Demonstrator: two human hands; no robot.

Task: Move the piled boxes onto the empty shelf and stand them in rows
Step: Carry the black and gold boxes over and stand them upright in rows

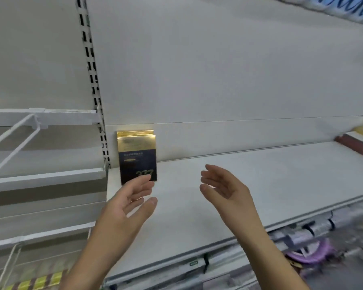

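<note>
Your left hand [126, 204] and right hand [224, 187] hang wide and empty over the shelf [249, 181], left fingertips maybe touching the upright box [137, 155] left of centre, so a stray nudge could topple it.

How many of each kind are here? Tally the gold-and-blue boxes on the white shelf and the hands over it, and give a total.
Gold-and-blue box, upright at the back left of the shelf: 1
Hands, left hand and right hand, both open and empty: 2
Total: 3
</note>
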